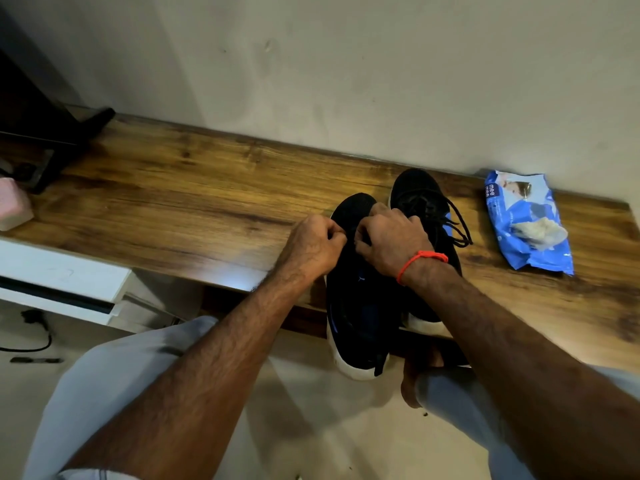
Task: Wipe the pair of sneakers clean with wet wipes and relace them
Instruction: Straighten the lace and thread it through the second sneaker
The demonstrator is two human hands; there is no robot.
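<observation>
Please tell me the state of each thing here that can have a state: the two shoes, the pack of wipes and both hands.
Left sneaker: on the wooden shelf, heel past the front edge, being laced.
Right sneaker: on the shelf beside it, laced, lace ends loose.
Wet wipes pack: lying flat, open, a wipe sticking out.
Left hand: fingers curled, pinching at the left sneaker's lacing.
Right hand: fingers curled, pinching at the same lacing.

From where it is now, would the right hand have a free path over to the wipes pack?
Probably yes. The wipes pack lies on the wooden shelf right of the far sneaker, with only that sneaker's laces between. But the right hand is busy on the near sneaker.
</observation>
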